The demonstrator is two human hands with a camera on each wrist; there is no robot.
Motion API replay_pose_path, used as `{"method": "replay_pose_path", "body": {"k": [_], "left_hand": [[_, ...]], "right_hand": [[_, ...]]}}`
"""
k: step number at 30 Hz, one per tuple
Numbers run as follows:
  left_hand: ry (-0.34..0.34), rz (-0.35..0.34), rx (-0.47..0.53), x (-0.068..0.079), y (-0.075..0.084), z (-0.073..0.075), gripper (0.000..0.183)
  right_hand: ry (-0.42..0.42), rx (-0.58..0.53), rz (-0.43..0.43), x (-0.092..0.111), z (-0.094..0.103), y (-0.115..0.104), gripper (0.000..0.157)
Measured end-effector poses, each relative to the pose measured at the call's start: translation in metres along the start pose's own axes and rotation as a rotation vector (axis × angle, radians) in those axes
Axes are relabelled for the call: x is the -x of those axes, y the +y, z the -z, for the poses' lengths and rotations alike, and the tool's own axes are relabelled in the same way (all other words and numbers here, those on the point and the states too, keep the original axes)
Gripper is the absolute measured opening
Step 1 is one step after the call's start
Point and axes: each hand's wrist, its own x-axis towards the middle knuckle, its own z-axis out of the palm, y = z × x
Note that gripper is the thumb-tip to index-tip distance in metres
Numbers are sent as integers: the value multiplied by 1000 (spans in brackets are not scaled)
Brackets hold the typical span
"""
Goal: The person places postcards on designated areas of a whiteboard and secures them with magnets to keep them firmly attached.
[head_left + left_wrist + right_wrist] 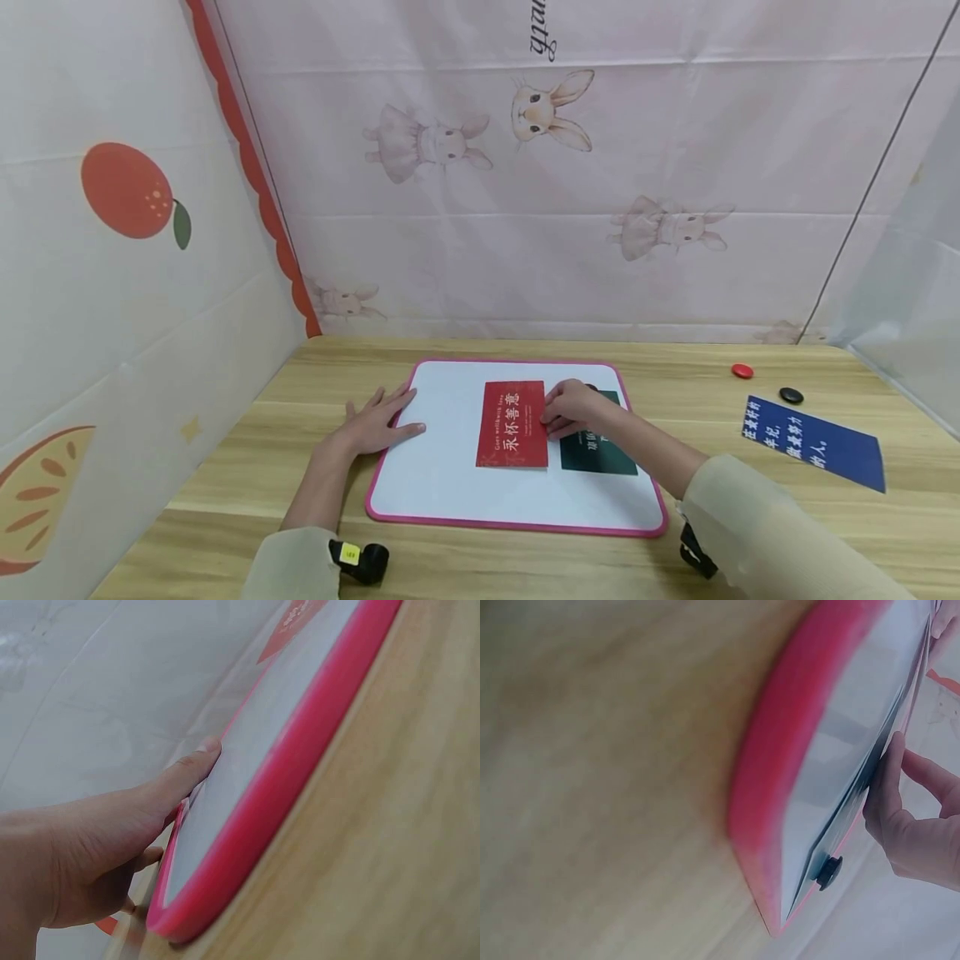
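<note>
A whiteboard with a pink rim [442,492] lies on the table. On its left edge rests my left hand [375,425], fingers spread and thumb [202,754] lying over the rim onto the white surface. My right hand [573,407] pinches the right edge of a red card [513,437] with white writing, near the middle of the board. Beneath that hand a dark green card [600,458] lies on the board, partly hidden by the fingers and wrist. A black round magnet [829,873] sits on the green card near its far edge.
Right of the board, a blue card [847,454] with white writing lies on the wooden table [480,571]. Near it are a red round magnet [742,371] and a black one [791,395]. A printed cloth [465,275] hangs behind the table.
</note>
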Motion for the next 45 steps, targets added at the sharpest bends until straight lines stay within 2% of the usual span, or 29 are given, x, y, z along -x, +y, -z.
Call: {"method": "replay_pose_path", "body": {"k": [38,45], "left_hand": [[-10,10,0,0,1,-1,79],[-7,6,-3,-1,1,0,79]], "right_hand": [[-16,54,5,2,3,-1,26],[2,75,7,2,2,0,27]]}}
